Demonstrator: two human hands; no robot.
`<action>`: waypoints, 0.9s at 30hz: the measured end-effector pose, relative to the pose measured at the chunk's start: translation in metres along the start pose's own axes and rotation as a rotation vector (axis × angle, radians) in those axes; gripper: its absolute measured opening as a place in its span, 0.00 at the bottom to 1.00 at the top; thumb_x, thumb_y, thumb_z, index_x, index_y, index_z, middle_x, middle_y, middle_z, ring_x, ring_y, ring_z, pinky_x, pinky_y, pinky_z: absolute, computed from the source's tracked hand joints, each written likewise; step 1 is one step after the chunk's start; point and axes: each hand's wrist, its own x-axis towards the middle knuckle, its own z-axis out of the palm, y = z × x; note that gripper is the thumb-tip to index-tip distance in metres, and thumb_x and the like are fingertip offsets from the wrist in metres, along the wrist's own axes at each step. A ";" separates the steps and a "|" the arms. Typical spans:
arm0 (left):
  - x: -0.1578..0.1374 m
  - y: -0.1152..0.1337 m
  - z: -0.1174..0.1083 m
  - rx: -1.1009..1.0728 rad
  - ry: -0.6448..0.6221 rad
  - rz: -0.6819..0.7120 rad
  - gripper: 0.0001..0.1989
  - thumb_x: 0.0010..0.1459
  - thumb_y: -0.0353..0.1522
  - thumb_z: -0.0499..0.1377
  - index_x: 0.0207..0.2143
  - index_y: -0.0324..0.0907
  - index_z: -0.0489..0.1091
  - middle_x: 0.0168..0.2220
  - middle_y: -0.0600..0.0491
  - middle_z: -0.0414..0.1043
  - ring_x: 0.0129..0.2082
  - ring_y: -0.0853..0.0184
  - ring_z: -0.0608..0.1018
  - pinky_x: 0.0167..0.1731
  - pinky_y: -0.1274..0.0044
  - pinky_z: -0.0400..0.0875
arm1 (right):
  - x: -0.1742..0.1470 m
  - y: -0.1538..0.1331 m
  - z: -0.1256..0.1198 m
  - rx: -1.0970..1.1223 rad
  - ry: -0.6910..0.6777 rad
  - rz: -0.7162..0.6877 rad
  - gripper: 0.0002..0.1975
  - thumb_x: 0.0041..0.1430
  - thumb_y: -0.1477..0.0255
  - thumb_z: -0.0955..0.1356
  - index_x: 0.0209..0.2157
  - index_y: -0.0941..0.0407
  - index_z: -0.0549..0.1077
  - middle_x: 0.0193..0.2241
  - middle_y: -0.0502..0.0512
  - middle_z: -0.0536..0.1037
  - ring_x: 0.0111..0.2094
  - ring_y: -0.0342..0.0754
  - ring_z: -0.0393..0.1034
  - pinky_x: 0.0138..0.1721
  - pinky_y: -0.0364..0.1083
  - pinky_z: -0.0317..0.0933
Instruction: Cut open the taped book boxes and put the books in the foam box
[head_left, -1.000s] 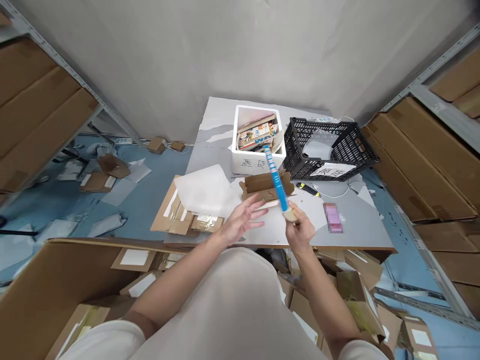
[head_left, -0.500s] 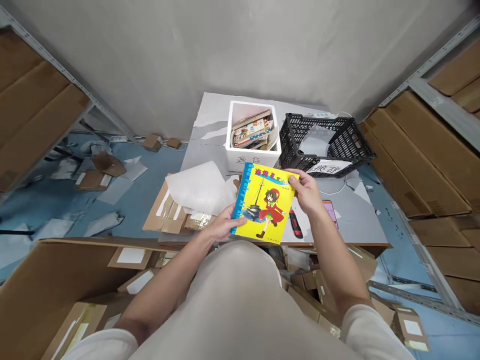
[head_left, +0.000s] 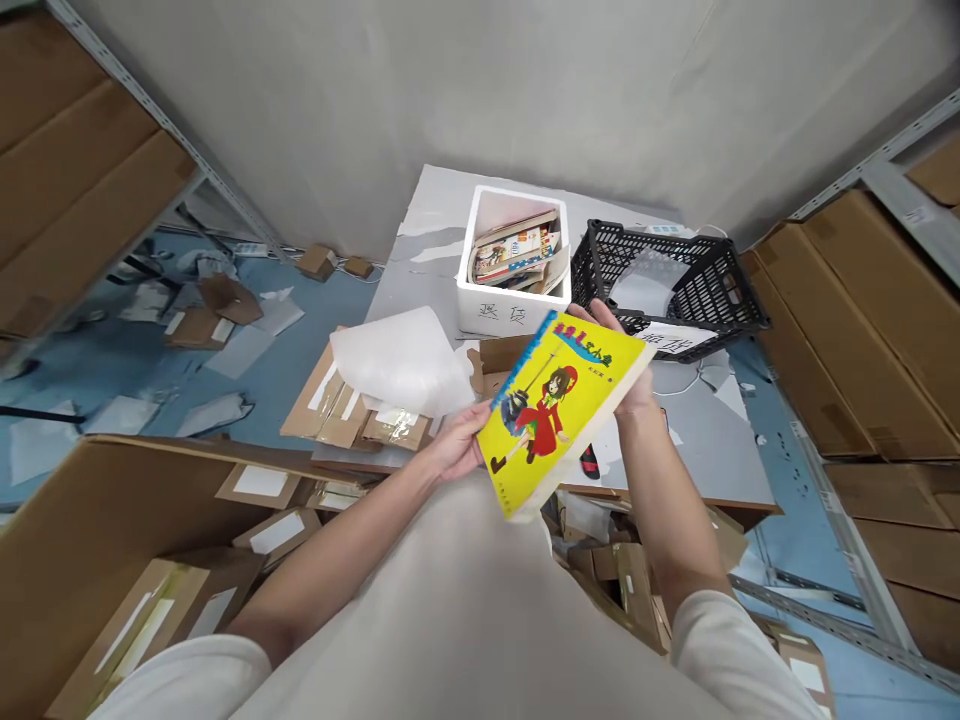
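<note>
A yellow picture book with a blue spine and a figure in red on its cover is held over the table's front edge. My left hand grips it by the spine side. Behind the upper right corner, my right hand supports the book, its fingers partly hidden by the cover. The book tilts so that its page edges show on the right. Under it, part of a red and black utility knife shows on the grey table. An open cardboard box lies partly hidden behind the book.
A white foam box full of books stands at the back, beside a black plastic crate with paper inside. White foam wrap lies over taped cardboard parcels on the left. A large carton of parcels sits below the table.
The book has turned clockwise and tilted, exposing its page edges. My right hand has shifted from pinching the top right corner to supporting it from behind. The view has moved slightly.
</note>
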 end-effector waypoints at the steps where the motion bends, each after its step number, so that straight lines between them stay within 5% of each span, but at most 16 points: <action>1: 0.002 -0.001 0.006 -0.014 -0.057 -0.062 0.20 0.51 0.38 0.65 0.45 0.39 0.73 0.39 0.46 0.78 0.36 0.64 0.80 0.38 0.75 0.74 | 0.003 -0.001 0.003 0.016 -0.038 0.007 0.32 0.47 0.42 0.65 0.50 0.44 0.68 0.54 0.53 0.71 0.53 0.55 0.68 0.45 0.56 0.68; 5: 0.002 -0.001 0.023 0.003 -0.136 -0.139 0.21 0.55 0.42 0.62 0.47 0.39 0.72 0.40 0.46 0.78 0.41 0.59 0.79 0.41 0.72 0.73 | 0.010 -0.006 0.003 -0.002 -0.087 0.067 0.28 0.40 0.49 0.74 0.41 0.48 0.70 0.38 0.51 0.78 0.38 0.51 0.74 0.33 0.49 0.70; 9: -0.012 0.010 0.013 -0.002 -0.138 0.035 0.40 0.48 0.60 0.55 0.54 0.41 0.67 0.48 0.42 0.74 0.50 0.51 0.75 0.46 0.63 0.72 | 0.012 -0.012 -0.011 -0.082 0.060 0.049 0.24 0.40 0.51 0.75 0.33 0.51 0.68 0.27 0.46 0.75 0.27 0.44 0.70 0.23 0.41 0.64; 13: -0.015 0.010 -0.006 0.321 0.043 0.148 0.37 0.46 0.46 0.66 0.57 0.43 0.63 0.48 0.43 0.75 0.46 0.55 0.77 0.45 0.65 0.73 | 0.015 -0.009 -0.019 -0.140 0.148 0.069 0.21 0.44 0.52 0.73 0.32 0.52 0.68 0.26 0.46 0.74 0.24 0.42 0.67 0.21 0.40 0.60; 16: -0.012 0.002 -0.012 0.473 0.179 0.175 0.34 0.50 0.44 0.65 0.58 0.43 0.63 0.49 0.44 0.74 0.45 0.58 0.78 0.44 0.67 0.75 | 0.017 -0.001 -0.018 -0.114 0.168 0.053 0.21 0.44 0.53 0.74 0.31 0.52 0.69 0.26 0.45 0.74 0.24 0.41 0.67 0.23 0.40 0.61; 23: -0.016 -0.001 -0.011 0.514 0.196 0.207 0.34 0.51 0.45 0.63 0.59 0.44 0.62 0.51 0.46 0.73 0.47 0.58 0.77 0.44 0.69 0.75 | 0.012 0.001 -0.012 -0.127 0.202 0.076 0.21 0.42 0.52 0.74 0.31 0.52 0.70 0.25 0.46 0.74 0.23 0.41 0.66 0.20 0.39 0.59; 27: -0.020 0.002 -0.008 0.373 0.205 0.234 0.32 0.50 0.43 0.65 0.56 0.43 0.65 0.49 0.46 0.74 0.46 0.58 0.77 0.43 0.69 0.75 | 0.002 -0.009 -0.012 -0.123 0.163 0.058 0.22 0.41 0.51 0.74 0.33 0.51 0.72 0.30 0.49 0.77 0.30 0.46 0.72 0.26 0.43 0.66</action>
